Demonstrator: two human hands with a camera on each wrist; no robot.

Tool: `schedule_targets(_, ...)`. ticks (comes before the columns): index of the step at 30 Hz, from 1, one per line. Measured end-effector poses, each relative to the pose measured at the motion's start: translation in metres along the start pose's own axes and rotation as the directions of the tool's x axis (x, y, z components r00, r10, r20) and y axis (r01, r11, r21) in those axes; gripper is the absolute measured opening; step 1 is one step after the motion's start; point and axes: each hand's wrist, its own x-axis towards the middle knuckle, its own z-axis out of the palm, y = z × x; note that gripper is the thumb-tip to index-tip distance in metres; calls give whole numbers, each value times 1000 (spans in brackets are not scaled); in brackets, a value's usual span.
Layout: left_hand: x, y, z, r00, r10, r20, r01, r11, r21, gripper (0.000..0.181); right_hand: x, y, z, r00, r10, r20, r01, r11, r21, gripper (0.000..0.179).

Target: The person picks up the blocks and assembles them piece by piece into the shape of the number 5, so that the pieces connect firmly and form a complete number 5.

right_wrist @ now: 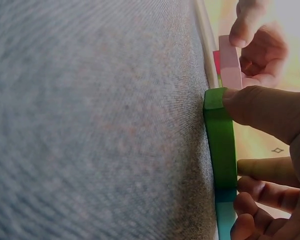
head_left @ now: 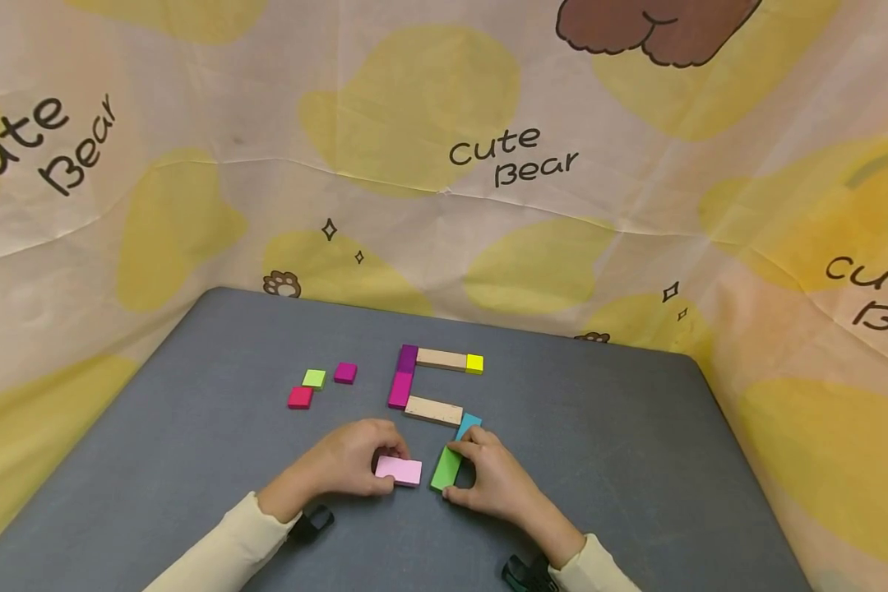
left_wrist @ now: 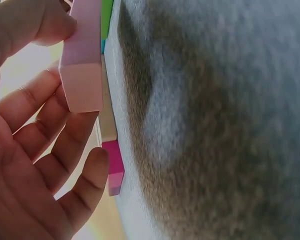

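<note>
The left hand (head_left: pixel 351 464) grasps a pink block (head_left: pixel 399 470) lying on the grey worktop (head_left: pixel 192 460). The right hand (head_left: pixel 492 477) pinches the green block (head_left: pixel 446 468) alongside, its fingers partly hiding the blue block (head_left: pixel 468 425).

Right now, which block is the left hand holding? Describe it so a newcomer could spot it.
On the grey felt-covered table, look at the near edge of the block pattern. The left hand grips a flat pale pink rectangular block beside the bright green rectangular block. It is the only pastel pink piece.
</note>
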Motion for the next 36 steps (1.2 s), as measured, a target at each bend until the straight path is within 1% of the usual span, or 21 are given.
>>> schedule_targets(4,0,3,2,999,-28,25,28,1000,-2,25,0,0,0,1000,7,7,-8,1000,7,57)
schedule_targets(11,2,4,7,999,-21,40,21,1000,8,25,0,1,0,1000,9,13,-9,1000,16,57)
schedule_targets(15,3,5,9,998,-35,51,35,999,7,26,0,0,-1,1000,10,14,-10,1000,17,57)
schedule_targets(21,3,6,12,998,-23,57,23,1000,8,26,1,1,-1,1000,10,16,-10,1000,23,57)
schedule_targets(26,3,6,15,997,-36,64,36,999,11,26,0,0,-1,1000,10,17,-10,1000,23,57)
schedule_targets(36,4,6,17,997,-42,62,41,999,22,27,0,1,0,1000,3,11,-3,1000,19,57)
